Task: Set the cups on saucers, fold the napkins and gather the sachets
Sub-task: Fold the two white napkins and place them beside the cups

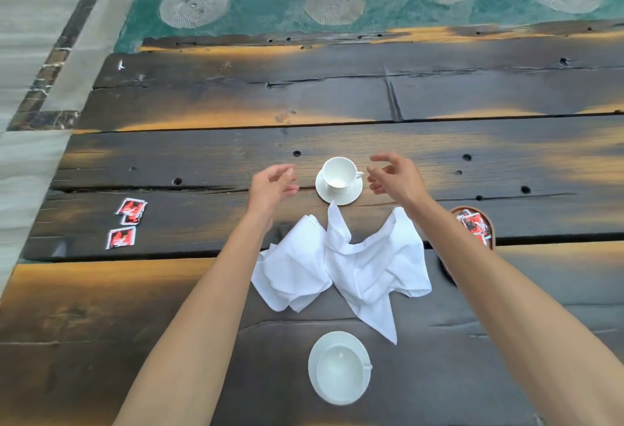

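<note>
The bench [337,94] is made of thick, dark, weathered wooden planks with yellowish worn patches, cracks and round holes. Toward its far side a glossy white cup [338,172] stands upright on a round white saucer [338,193], its handle pointing right. The left hand [271,187] hovers just left of that cup and the right hand [395,174] just right of it; neither touches it. Each grip is loosely curled and holds nothing, with the right fingertips [373,169] near the handle.

Nearer than that cup, two crumpled white cloth napkins lie unfolded side by side: the left napkin [292,267] and the right napkin [374,256], whose pointed corner reaches up to the saucer's near edge. Nearer still sits a second cup [340,373] on its own saucer [315,354], blurred.

Well left of the far cup, loose red, black and white sachets [126,219] lie flat on the wood. To the right of it, partly hidden behind the right forearm, a brown oval wooden tray [490,226] holds more sachets [472,224].
</note>
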Motion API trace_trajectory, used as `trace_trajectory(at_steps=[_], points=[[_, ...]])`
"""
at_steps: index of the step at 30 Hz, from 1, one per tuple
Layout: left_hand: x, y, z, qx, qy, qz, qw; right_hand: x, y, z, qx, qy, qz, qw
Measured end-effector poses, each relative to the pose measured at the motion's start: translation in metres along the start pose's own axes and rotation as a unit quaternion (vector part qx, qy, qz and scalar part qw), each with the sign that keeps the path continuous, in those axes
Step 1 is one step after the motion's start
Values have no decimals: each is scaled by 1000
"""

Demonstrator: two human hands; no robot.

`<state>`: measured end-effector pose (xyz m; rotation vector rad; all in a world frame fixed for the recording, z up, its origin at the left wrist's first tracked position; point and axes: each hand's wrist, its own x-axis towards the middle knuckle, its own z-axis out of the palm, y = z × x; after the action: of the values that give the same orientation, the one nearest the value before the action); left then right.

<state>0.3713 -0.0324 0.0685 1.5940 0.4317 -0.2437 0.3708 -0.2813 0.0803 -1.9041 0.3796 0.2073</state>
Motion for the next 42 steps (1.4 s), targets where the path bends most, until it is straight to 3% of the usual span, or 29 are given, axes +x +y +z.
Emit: trace_trajectory(at_steps=[10, 18, 23, 30, 42], points=[[-75, -38, -50, 44, -20, -13, 999, -90, 25, 57, -45, -132, -20, 990], [-124, -128, -75, 217, -6, -32, 976, -135, 79, 107, -241, -224, -50, 943], [-133, -164, -71, 332, -48, 8, 942, -142, 99, 126, -310, -224, -55, 922], [-126, -192, -56, 414, -7, 18, 910, -141, 109, 149, -340, -178, -64, 921], [-116, -175, -71, 389, 8, 97, 916, -132, 77, 143, -264, -215, -98, 935]])
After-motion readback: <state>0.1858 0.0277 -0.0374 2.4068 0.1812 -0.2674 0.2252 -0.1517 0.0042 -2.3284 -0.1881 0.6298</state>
